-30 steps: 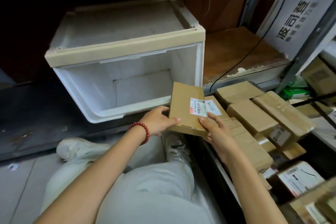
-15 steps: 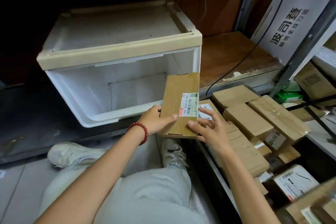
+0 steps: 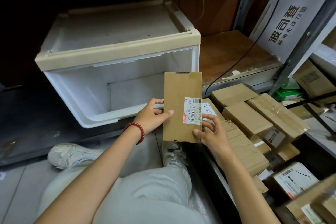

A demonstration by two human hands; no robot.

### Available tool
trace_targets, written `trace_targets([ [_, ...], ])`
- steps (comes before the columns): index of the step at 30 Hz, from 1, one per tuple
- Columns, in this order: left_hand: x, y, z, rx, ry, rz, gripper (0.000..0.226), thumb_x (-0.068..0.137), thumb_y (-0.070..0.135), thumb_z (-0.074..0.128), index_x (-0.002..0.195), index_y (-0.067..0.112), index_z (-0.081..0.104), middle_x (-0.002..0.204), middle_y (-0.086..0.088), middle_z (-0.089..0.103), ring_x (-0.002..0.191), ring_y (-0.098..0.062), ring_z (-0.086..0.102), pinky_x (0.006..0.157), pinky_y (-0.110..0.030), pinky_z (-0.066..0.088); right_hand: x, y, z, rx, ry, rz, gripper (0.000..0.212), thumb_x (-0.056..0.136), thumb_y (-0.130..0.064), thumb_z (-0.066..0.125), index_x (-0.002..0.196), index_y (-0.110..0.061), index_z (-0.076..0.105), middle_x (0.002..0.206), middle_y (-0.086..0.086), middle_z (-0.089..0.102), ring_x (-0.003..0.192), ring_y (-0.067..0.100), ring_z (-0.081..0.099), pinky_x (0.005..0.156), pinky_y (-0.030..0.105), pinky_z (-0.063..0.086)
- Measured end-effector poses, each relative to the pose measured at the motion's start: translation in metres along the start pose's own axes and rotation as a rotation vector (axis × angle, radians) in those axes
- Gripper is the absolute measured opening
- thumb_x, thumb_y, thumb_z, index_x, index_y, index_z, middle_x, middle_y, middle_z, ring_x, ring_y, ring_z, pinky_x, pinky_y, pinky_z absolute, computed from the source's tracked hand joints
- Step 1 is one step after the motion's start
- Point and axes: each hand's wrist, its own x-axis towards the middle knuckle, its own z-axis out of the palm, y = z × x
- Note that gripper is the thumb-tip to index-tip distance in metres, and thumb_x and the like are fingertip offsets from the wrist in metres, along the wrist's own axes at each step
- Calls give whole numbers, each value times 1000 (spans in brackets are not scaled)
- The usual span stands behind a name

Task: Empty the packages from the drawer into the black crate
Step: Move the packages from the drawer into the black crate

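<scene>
Drawer (image 3: pixel 116 96) shows no packages inside and the black crate (image 3: pixel 198 158) holds many boxes (image 3: pixel 247 120) already; the seemingly last package (image 3: pixel 181 96) is upright between drawer and crate, pinched by the fingers of left hand (image 3: pixel 151 114) and right hand (image 3: pixel 214 132), not yet deposited.

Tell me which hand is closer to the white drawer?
Left. The left hand is at the front edge of the white drawer; the right hand is farther right, past the box.
</scene>
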Motion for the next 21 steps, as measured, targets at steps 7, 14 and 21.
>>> trace_targets([
  [7,-1,3,6,-52,-75,94,34,86,30,69,108,38,43,112,7,63,92,-8,60,77,-28,48,3,7,-11,52,17,92,43,87,13,59,106,-26,51,114,6,64,106,20,63,74,35,56],
  [14,-1,1,5,-16,-60,118,34,87,16,67,106,26,41,102,13,59,90,-13,66,85,-30,51,3,6,-9,38,55,11,45,83,22,58,98,-21,51,114,13,64,99,20,66,76,32,55],
  [21,-2,3,5,-74,-39,177,30,86,28,70,102,38,46,99,8,64,99,-16,64,92,-40,51,0,5,-4,60,30,79,43,89,9,58,114,-25,51,114,4,66,108,17,63,91,41,54],
])
